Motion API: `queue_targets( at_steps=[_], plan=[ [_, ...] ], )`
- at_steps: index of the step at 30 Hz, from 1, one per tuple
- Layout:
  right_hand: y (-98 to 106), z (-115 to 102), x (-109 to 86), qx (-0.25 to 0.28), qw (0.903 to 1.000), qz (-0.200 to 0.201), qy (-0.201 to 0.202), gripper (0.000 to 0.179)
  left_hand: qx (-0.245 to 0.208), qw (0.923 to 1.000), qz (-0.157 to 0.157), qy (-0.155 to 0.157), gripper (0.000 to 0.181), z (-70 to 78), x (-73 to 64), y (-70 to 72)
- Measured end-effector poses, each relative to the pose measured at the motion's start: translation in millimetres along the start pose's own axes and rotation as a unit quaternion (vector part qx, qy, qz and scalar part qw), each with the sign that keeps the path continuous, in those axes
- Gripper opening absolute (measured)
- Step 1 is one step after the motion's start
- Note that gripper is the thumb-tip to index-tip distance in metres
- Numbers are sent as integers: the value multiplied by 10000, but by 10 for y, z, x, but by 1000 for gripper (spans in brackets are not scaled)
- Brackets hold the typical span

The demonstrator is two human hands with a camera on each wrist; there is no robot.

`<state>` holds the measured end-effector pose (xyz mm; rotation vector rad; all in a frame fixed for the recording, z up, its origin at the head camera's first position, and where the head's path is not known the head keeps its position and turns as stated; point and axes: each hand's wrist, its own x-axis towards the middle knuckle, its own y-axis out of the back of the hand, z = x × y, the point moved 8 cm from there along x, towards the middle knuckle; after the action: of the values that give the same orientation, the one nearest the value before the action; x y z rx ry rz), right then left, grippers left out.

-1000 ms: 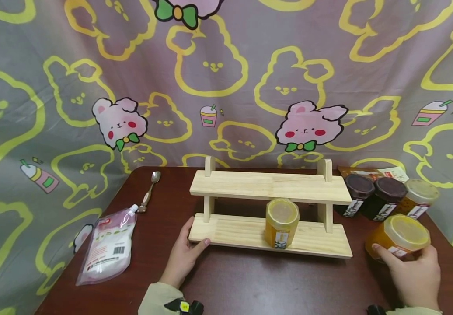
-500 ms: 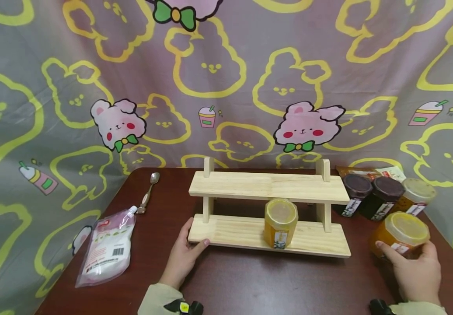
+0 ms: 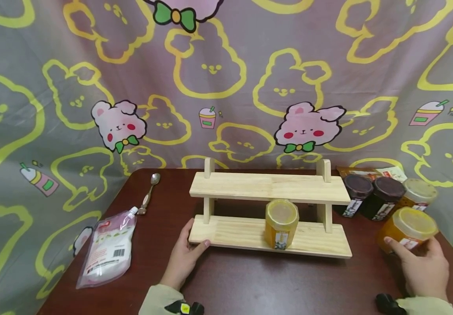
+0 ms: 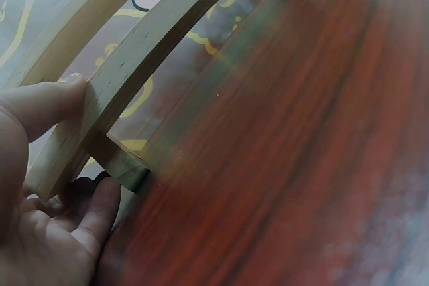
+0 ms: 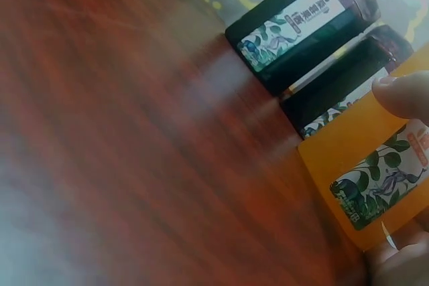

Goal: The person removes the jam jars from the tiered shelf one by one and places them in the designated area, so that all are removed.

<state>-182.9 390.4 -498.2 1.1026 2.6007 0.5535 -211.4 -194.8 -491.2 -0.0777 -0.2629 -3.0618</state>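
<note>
At the left end of a two-tier wooden shelf (image 3: 246, 186), my left hand (image 3: 183, 260) grips the lower board. The left wrist view shows the thumb on the board (image 4: 127, 75) and other fingers curled beneath it. One jar of amber jam (image 3: 281, 225) stands upright on the lower tier, right of its middle. My right hand (image 3: 427, 271) holds another amber jam jar (image 3: 409, 223) by its sides, right of the shelf. In the right wrist view this orange-filled jar (image 5: 375, 165) has a leafy label; whether its base touches the table cannot be told.
Two dark jam jars (image 3: 385, 194) and a third, amber jar (image 3: 419, 192) stand at the back right, by flat packets (image 3: 392, 173). On the left lie a spoon (image 3: 148, 194) and a spouted white pouch (image 3: 108, 251). A patterned curtain (image 3: 234, 87) hangs behind the table (image 3: 266, 284).
My right hand has carried the amber jar a little to the right and away from me, closer to the jars at the back. My left hand and the shelf have stayed put.
</note>
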Motion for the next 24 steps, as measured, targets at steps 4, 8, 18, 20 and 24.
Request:
queue_targets(
  at_steps=[4, 8, 18, 20, 24],
  plan=[
    [-13, -6, 72, 7, 9999, -110, 54, 80, 0, 10000, -1, -14, 89, 1, -7, -3],
    [-23, 0, 134, 156, 9996, -234, 62, 78, 16, 10000, 1, -23, 89, 5, -7, -5],
    [22, -27, 223, -330, 9994, -29, 116, 76, -63, 10000, -14, -35, 89, 14, -4, -6],
    [23, -36, 245, -453, 9989, -28, 90, 78, -51, 10000, -6, -35, 89, 15, -3, -6],
    [31, -44, 282, -585, 9982, 9, 94, 78, 7, 10000, 28, -9, 89, 17, 0, -6]
  ],
)
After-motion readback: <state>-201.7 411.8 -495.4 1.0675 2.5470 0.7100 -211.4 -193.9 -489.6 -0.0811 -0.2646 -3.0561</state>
